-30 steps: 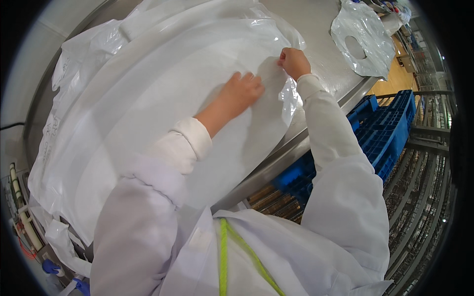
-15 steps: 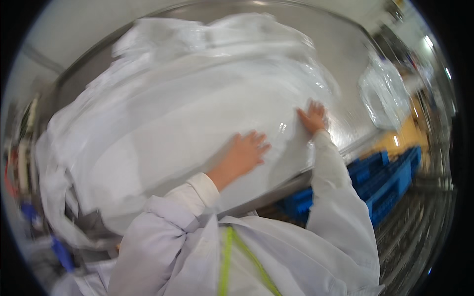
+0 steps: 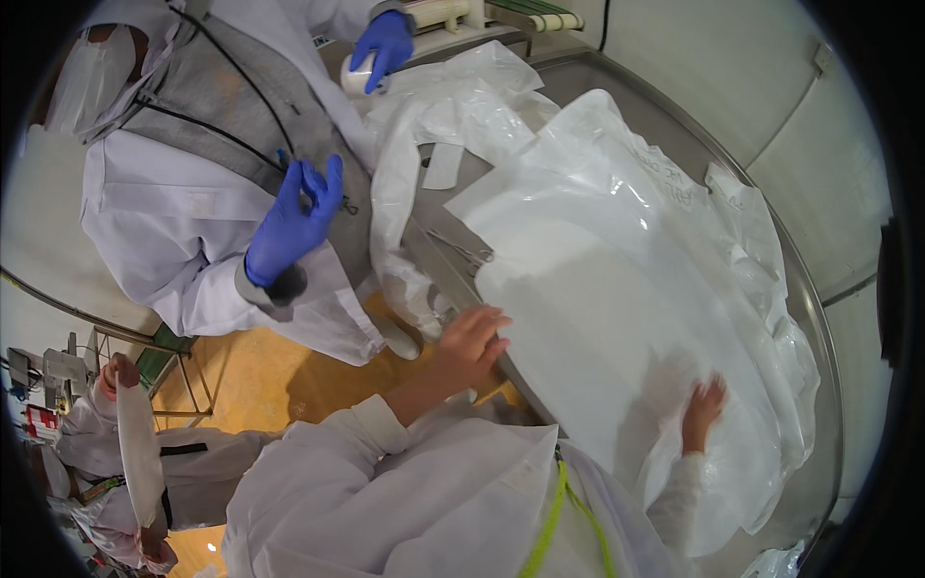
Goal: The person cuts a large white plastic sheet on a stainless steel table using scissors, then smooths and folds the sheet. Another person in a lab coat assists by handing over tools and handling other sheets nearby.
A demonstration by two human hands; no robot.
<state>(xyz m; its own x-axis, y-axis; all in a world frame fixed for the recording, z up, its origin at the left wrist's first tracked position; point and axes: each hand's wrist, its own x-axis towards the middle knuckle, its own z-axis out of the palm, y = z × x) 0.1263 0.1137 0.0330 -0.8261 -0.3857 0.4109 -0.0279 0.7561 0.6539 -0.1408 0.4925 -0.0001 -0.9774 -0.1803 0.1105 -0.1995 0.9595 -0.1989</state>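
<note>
A broad white plastic sheet or bag (image 3: pixel 578 299) lies spread over a metal table (image 3: pixel 814 318), smooth in the middle and crumpled along its far and right edges. My right hand (image 3: pixel 704 412) rests on it with the fingers apart, slightly blurred. At the table's near-left edge is my left hand (image 3: pixel 469 345), its fingers loosely bent and nothing visible in them. It is beside the corner of the sheet; whether it touches is unclear. Metal scissors (image 3: pixel 467 252), partly seen, lie by the sheet's left end.
A co-worker in blue gloves stands left of the table, one gloved hand (image 3: pixel 297 220) raised, the other at a white round object (image 3: pixel 358 73). Crumpled clear-white plastic (image 3: pixel 453 101) hangs over the table's left end. Another person at lower left holds a white sheet (image 3: pixel 138 443).
The view has swung left, bringing the co-worker into sight. My left hand has gone from over the plastic to the table's edge; my right hand remains on the plastic.
</note>
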